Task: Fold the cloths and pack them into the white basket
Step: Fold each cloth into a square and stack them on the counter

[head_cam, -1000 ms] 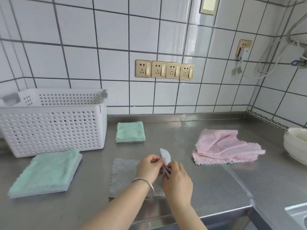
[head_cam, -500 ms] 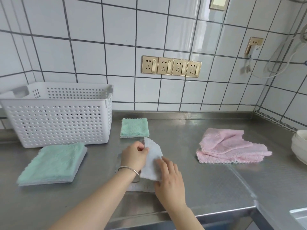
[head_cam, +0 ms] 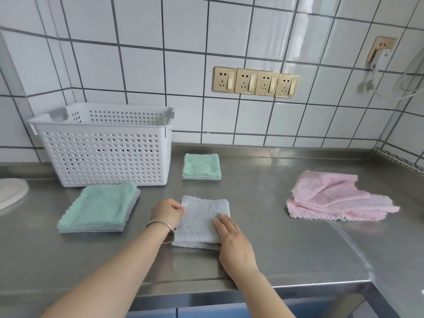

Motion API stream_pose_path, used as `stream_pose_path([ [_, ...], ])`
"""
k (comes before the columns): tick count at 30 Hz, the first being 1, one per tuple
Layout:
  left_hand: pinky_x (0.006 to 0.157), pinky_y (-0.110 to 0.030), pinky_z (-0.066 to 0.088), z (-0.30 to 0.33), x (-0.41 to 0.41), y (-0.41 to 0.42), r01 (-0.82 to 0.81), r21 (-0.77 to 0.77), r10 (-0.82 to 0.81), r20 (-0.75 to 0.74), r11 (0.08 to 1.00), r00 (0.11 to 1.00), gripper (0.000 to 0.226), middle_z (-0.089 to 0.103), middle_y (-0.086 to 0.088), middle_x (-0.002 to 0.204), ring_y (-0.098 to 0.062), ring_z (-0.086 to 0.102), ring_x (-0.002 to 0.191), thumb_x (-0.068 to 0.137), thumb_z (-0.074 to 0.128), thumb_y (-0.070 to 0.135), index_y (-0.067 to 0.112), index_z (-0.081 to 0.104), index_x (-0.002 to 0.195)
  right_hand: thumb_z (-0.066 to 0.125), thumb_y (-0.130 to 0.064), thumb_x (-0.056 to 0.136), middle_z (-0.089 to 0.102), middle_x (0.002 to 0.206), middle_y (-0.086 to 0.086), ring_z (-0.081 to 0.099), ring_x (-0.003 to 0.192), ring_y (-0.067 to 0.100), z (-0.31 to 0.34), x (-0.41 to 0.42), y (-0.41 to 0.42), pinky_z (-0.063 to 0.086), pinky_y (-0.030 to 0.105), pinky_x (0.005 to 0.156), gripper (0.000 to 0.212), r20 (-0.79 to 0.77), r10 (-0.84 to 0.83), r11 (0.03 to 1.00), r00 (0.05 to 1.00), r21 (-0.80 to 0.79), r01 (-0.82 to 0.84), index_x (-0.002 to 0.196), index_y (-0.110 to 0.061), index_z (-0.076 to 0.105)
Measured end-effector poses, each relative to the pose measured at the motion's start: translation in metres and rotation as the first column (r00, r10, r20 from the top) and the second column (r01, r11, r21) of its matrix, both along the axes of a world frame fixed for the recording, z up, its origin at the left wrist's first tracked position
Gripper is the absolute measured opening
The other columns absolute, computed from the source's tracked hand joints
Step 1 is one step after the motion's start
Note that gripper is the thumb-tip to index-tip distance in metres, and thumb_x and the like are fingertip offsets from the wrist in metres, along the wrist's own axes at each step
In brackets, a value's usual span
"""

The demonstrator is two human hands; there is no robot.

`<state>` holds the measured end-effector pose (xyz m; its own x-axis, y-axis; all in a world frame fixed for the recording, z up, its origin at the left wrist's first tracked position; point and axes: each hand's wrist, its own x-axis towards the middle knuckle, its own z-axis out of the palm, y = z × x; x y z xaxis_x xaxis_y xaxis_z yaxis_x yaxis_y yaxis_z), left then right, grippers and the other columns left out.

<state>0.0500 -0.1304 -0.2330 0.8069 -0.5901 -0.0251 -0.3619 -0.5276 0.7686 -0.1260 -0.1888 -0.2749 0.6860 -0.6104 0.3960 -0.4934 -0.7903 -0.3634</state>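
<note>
A: Centre of frame, low. Grey cloth [head_cam: 204, 220] folded to a square, flat on the steel counter [head_cam: 286, 244].
B: Left hand [head_cam: 167, 212]?
A: At the cloth's left edge, upper corner. Fingers curled, pinching that edge. Silver bangle [head_cam: 161, 228] on the wrist.
B: Right hand [head_cam: 234, 243]?
A: Lying on the cloth's lower right part, fingers straight and flat, pressing down. No curl round anything.
B: Other cloths?
A: Stack of larger folded cloths [head_cam: 99, 208], mint green on top with grey layers under, left of centre, just in front of the basket. Small folded mint green cloth [head_cam: 202, 166] above the grey one, toward the wall, apart from it. Pink cloth [head_cam: 337, 198] loosely heaped, unfolded, right of centre, well apart from the hands.
B: Basket?
A: White perforated basket [head_cam: 107, 152], upper left of frame, standing on the counter against the tiled wall. Inside mostly hidden; contents cannot be told.
B: Wall?
A: Row of four gold sockets [head_cam: 255, 82] above centre. One more gold socket [head_cam: 382, 45] upper right, white plug [head_cam: 379, 59] in it.
B: Far left edge?
A: Part of a white round object [head_cam: 11, 192], cut off by the frame.
</note>
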Motion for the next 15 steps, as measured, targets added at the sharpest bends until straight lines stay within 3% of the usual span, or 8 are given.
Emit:
stream_pose_path([
  [1,0.067,-0.022,0.042,-0.002,0.001,0.0,0.001,-0.001,-0.001,-0.007,1.0,1.0,0.007,0.064,-0.003,0.077,-0.021,0.058,0.07,0.082,0.063,0.022,0.017,0.064,0.077,0.052,0.013,0.073,0.044,0.144,0.002,0.044,0.132,0.021,-0.001,0.001,0.001,0.051,0.025,0.088,0.062,0.028,0.001,1.0,1.0,-0.024,-0.001,0.13,-0.013,0.053],
  [4,0.081,-0.028,0.047,-0.007,0.003,-0.003,-0.005,-0.027,0.004,-0.052,1.0,0.999,0.016,0.068,-0.006,0.093,-0.024,0.063,0.088,0.083,0.065,0.021,0.01,0.065,0.094,0.043,0.011,0.078,0.04,0.147,0.0,0.037,0.136,0.019,-0.002,0.003,0.001,0.047,0.025,0.093,0.059,-0.049,0.005,1.0,0.999,0.0,-0.005,0.132,-0.013,0.05],
  [6,0.084,-0.031,0.049,-0.011,0.005,-0.003,-0.025,-0.045,0.021,-0.077,0.999,0.997,0.019,0.069,-0.009,0.103,-0.027,0.063,0.096,0.082,0.066,0.02,0.009,0.063,0.098,0.05,0.008,0.064,0.059,0.131,0.001,0.058,0.119,0.018,0.0,0.002,0.001,0.054,0.02,0.076,0.058,-0.009,0.024,0.999,1.0,0.037,-0.023,0.115,-0.016,0.065],
  [8,0.084,-0.03,0.048,-0.012,0.007,-0.003,-0.041,-0.062,0.035,-0.088,0.997,0.996,0.021,0.069,-0.01,0.109,-0.026,0.062,0.099,0.083,0.065,0.018,0.008,0.061,0.102,0.056,0.002,0.052,0.068,0.115,0.0,0.067,0.103,0.016,-0.004,-0.001,-0.002,0.055,0.018,0.065,0.056,-0.015,0.015,0.998,1.0,0.062,-0.014,0.102,-0.019,0.071],
  [11,0.077,-0.025,0.042,-0.011,0.005,-0.004,-0.038,-0.09,0.03,-0.091,0.995,0.995,0.027,0.068,-0.011,0.111,-0.022,0.059,0.091,0.085,0.062,0.015,0.009,0.057,0.111,0.056,0.005,0.061,0.062,0.126,0.003,0.059,0.117,0.019,-0.008,-0.001,-0.007,0.054,0.024,0.079,0.057,-0.019,0.06,0.997,0.998,0.045,-0.059,0.113,-0.015,0.067],
  [15,0.083,-0.025,0.041,-0.017,0.003,-0.001,0.031,-0.088,-0.022,0.101,0.996,0.995,0.035,0.065,-0.01,0.117,-0.027,0.06,0.106,0.087,0.056,0.014,0.011,0.051,0.121,0.043,-0.013,0.063,0.068,0.117,0.001,0.065,0.108,0.019,0.0,-0.006,-0.002,0.055,0.023,0.077,0.051,-0.084,0.056,0.998,0.995,-0.027,-0.058,0.107,-0.019,0.07],
])
